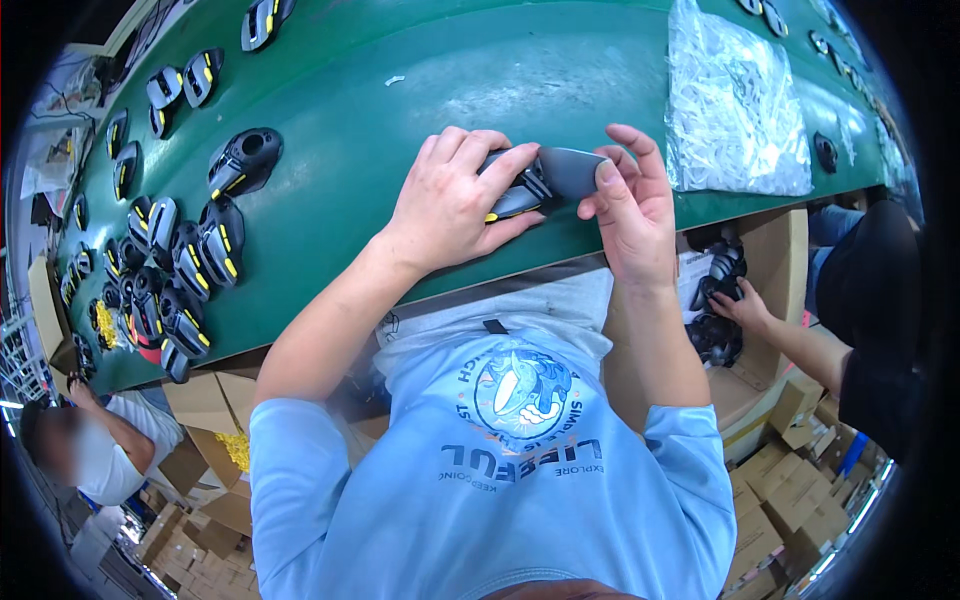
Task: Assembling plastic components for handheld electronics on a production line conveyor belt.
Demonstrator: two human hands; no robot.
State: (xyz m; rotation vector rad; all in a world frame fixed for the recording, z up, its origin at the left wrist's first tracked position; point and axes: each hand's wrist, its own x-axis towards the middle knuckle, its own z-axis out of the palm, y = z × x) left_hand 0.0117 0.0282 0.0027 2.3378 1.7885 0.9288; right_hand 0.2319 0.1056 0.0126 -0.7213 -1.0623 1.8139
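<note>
My left hand (447,200) is closed over a black-and-grey plastic shell (516,198) with a yellow strip, held at the table's near edge. From the shell's right end extends a smooth, dark grey curved panel (570,172). My right hand (636,212) pinches that panel's right edge between thumb and fingers, the index finger raised. Whether panel and shell are joined cannot be made out, as my left fingers cover part of the shell. Left of my hands, a similar shell with a round opening (247,160) lies on the green table (340,150).
Several similar shells (185,262) are heaped on the left. A clear bag of white pieces (735,110) lies at the right. Below the table edge, a co-worker's hand (742,303) reaches into a cardboard box (790,265) of black parts. Another person (110,450) is at the lower left.
</note>
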